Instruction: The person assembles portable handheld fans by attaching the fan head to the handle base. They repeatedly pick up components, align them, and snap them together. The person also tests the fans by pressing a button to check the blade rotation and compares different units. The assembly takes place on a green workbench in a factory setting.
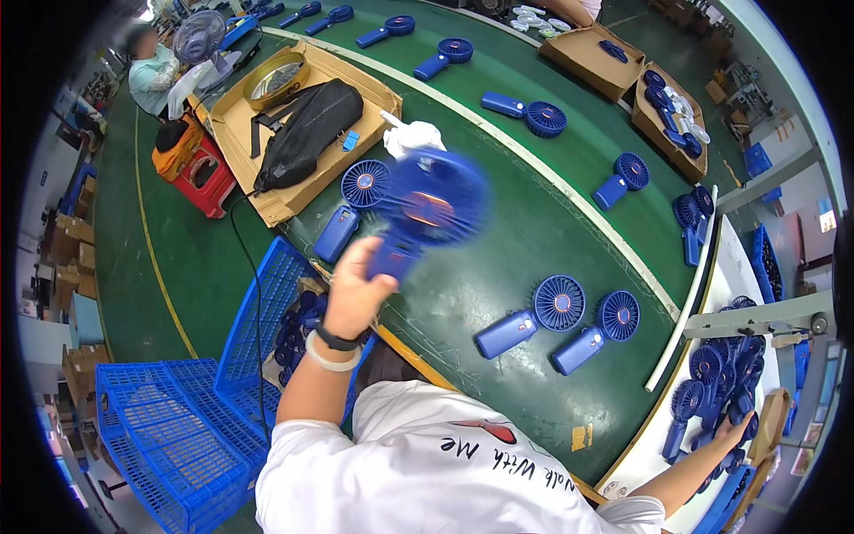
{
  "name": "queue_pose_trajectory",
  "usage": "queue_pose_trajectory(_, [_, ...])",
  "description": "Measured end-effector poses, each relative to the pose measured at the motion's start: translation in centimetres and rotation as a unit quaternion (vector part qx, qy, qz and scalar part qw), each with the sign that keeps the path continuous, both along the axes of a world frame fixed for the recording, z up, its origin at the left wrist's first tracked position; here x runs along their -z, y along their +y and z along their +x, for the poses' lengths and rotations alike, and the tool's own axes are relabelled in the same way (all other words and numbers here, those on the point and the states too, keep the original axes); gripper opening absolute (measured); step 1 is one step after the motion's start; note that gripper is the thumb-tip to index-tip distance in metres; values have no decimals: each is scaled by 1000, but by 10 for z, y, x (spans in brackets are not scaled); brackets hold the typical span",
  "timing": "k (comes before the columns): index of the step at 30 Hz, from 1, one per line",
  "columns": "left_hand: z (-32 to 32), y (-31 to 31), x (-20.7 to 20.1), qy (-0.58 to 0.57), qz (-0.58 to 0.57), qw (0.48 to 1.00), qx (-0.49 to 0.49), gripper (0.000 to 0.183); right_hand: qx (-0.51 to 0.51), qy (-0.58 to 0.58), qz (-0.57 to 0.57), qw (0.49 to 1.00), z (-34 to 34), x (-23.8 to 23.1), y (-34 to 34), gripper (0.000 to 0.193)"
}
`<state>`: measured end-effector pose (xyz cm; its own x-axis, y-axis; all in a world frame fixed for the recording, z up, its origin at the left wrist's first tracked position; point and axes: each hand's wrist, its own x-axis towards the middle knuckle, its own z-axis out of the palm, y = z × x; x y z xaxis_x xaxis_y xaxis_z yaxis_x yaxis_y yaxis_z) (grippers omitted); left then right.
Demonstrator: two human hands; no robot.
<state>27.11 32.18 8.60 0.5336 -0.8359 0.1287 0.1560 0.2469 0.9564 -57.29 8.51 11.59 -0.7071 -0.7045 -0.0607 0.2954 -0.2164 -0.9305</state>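
Observation:
My left hand (354,289) is closed round the handle of a blue handheld fan (429,206), held up over the green table; the fan's head is smeared by motion. Behind it, another handheld fan (336,233) lies on the table, beside a crumpled white cloth or glove (414,137). My right hand (731,433) reaches far to the right into a pile of blue fans (708,367) on a white surface. Its fingers close on a fan (742,407) there, partly hidden by the hand. Two fans (559,303) (620,316) lie side by side in front of me.
A cardboard tray (381,89) holds a black mesh bag and a round yellow tape roll. Blue plastic crates (165,427) stand at the left. Several fans (544,118) lie along the far belt, behind a white strip. A metal post (756,317) crosses at the right; a person (151,76) sits far left.

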Motion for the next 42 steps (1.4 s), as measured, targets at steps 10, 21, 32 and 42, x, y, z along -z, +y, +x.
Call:
queue_pose_trajectory(10, [92, 31, 63, -421, 272, 820, -277, 39, 40, 437, 52, 897, 105, -25, -20, 53])
queue_pose_trajectory(21, [61, 11, 31, -447, 351, 797, -203, 69, -305, 457, -147, 823, 346, -129, 11, 34])
queue_pose_trajectory(32, [39, 44, 30, -482, 187, 846, -129, 51, -493, 417, -149, 749, 492, -128, -28, 28])
queue_pose_trajectory(42, [43, -12, 34, -545, 38, 836, -44, 58, -514, 469, -180, 695, 578, -165, -36, 25])
